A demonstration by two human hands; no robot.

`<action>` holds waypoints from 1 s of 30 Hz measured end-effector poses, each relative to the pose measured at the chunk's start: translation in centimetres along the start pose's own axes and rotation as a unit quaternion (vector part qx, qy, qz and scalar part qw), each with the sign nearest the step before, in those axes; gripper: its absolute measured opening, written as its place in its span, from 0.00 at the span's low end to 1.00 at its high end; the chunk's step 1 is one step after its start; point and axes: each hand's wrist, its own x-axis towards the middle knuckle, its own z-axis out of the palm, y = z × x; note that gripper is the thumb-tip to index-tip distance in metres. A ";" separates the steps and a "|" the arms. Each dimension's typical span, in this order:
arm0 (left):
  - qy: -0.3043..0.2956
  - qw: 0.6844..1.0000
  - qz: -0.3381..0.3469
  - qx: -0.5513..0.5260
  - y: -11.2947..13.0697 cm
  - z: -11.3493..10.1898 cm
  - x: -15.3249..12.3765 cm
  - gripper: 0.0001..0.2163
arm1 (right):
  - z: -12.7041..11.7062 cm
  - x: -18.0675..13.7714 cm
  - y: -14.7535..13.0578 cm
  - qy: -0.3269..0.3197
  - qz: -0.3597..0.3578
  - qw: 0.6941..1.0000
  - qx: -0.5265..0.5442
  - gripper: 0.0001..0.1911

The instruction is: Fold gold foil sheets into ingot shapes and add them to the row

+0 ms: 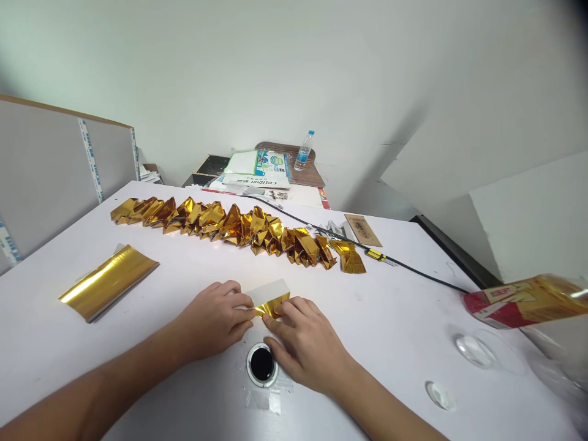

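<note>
Both my hands meet over a sheet of gold foil paper (274, 304) at the near middle of the table, its pale backing showing at the far side. My left hand (218, 318) grips the sheet's left part with bent fingers. On the right part, the fingers of my right hand (305, 343) pinch a folded gold edge. Just below the hands sits a small round dish with a black centre (261, 365). Left of them lies a stack of flat gold foil paper (110, 282). Beyond, folded gold foil pieces (229, 223) form a long row.
A black cable (413, 267) with a yellow tag crosses the table's back right. A red and yellow package (523, 300) and clear round lids (475, 350) are at the right. Behind are a water bottle (303, 153) and a brown board (362, 230). A grey partition (50, 165) borders the left.
</note>
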 end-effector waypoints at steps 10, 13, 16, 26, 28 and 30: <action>0.071 0.996 -0.014 -0.049 -1.0 -0.4 0.2 0.05 | 0.1 0.1 -0.1 0.009 0.023 0.998 0.057 0.06; 0.024 0.996 0.042 -0.073 -0.6 -0.2 0.5 0.14 | -0.1 0.3 0.3 0.004 0.024 0.995 0.093 0.06; -0.021 0.994 0.069 -0.078 -0.9 0.2 0.5 0.15 | -0.5 0.5 0.9 -0.006 0.044 0.990 0.136 0.04; 0.026 0.995 0.088 -0.046 -1.6 0.2 0.3 0.10 | -0.4 0.4 1.3 -0.003 0.043 0.986 0.163 0.06; -0.002 0.990 0.119 -0.076 -1.2 0.3 0.6 0.11 | -0.3 0.5 1.2 0.000 0.052 0.985 0.168 0.04; -0.020 0.988 0.119 -0.094 -0.9 0.5 0.9 0.12 | -0.2 0.5 1.1 0.005 0.070 0.983 0.172 0.04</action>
